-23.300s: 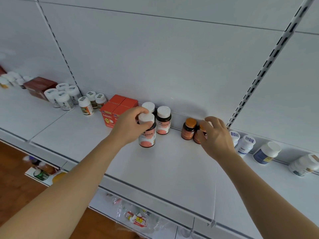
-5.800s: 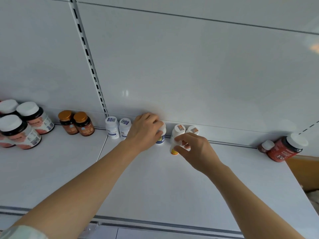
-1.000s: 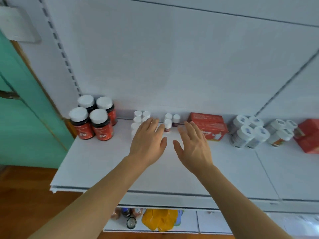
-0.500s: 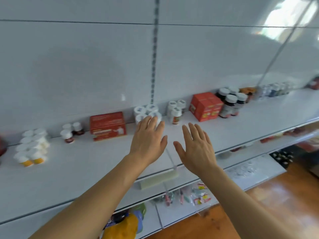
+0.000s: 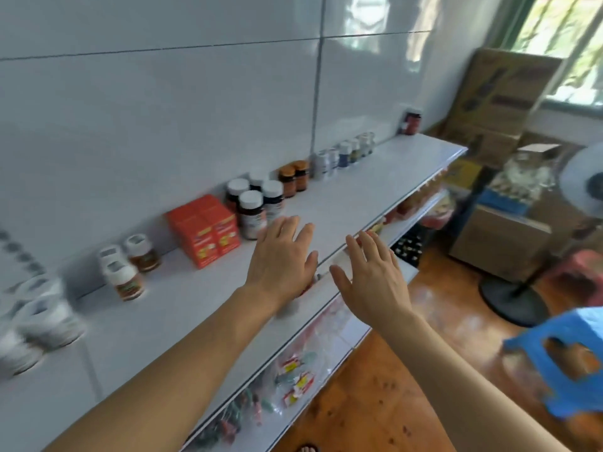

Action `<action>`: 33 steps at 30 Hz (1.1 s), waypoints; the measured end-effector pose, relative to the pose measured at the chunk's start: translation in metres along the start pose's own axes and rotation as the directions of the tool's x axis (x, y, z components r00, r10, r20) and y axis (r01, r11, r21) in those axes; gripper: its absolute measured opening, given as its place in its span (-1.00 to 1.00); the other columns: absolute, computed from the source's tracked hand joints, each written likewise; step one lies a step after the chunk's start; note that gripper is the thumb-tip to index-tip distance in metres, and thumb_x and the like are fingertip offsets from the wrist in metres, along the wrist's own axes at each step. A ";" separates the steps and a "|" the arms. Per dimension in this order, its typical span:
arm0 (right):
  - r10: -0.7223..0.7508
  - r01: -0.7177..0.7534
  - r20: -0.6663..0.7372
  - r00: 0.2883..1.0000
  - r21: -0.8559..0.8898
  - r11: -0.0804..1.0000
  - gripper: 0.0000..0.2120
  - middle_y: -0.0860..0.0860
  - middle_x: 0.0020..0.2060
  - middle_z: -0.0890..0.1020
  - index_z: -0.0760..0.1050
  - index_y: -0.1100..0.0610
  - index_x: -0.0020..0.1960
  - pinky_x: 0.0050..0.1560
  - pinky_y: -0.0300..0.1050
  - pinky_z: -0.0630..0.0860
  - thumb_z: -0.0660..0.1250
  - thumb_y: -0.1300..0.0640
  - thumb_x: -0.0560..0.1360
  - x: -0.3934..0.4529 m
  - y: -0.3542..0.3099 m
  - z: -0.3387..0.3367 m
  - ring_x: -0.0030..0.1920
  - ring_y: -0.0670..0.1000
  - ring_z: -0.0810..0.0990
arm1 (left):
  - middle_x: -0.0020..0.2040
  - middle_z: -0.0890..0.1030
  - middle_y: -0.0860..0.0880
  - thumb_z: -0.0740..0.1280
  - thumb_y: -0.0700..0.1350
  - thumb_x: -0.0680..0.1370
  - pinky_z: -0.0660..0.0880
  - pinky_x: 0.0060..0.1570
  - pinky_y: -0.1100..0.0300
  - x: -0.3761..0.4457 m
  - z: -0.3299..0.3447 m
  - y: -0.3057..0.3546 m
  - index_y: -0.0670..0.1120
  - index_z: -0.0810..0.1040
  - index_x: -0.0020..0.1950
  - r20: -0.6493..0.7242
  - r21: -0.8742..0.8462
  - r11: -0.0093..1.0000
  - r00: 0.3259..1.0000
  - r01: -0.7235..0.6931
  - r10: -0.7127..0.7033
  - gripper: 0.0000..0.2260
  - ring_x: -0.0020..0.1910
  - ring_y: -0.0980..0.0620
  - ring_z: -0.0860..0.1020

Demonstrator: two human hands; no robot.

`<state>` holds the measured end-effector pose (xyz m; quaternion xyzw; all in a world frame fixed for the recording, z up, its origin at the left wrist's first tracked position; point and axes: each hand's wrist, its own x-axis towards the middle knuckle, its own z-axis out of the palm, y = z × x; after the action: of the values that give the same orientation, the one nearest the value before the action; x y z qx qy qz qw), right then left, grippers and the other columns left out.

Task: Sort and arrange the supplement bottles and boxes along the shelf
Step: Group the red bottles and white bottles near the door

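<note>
I see both arms stretched forward, palms down. My left hand [image 5: 283, 261] hovers over the white shelf [image 5: 342, 203], fingers straight and spread, its grip holding nothing. My right hand [image 5: 375, 278], equally flat and empty, hangs past the shelf's front edge. Beyond the left fingertips stand orange boxes [image 5: 204, 230] and dark white-capped bottles [image 5: 253, 205] against the wall.

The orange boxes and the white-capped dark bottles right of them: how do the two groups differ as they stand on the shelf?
The orange boxes are square-edged cartons with flat tops; the white-capped dark bottles are round, with dark bodies and white lids. The bottles rise higher than the boxes. The left hand hovers nearer the bottles than the boxes, holding nothing. Both groups stand upright in tight clusters by the back wall.
</note>
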<state>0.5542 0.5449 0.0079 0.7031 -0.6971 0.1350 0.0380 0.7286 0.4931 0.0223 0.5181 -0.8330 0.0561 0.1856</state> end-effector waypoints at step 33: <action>0.051 -0.050 -0.007 0.999 0.020 0.999 -0.40 0.07 0.54 0.22 0.14 0.06 0.56 0.54 0.11 0.11 0.08 -0.21 0.62 0.405 0.538 0.002 0.56 0.13 0.06 | 0.41 0.44 -0.08 0.16 0.07 0.62 0.30 0.37 0.05 0.574 0.252 0.271 -0.09 0.39 0.45 0.053 -0.113 0.994 0.999 0.011 -0.005 -0.57 0.38 -0.06 0.36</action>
<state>0.0182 0.1381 0.0315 0.6851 -0.7131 0.1457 0.0304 0.1991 0.0610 0.0268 0.5113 -0.8374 -0.0056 0.1932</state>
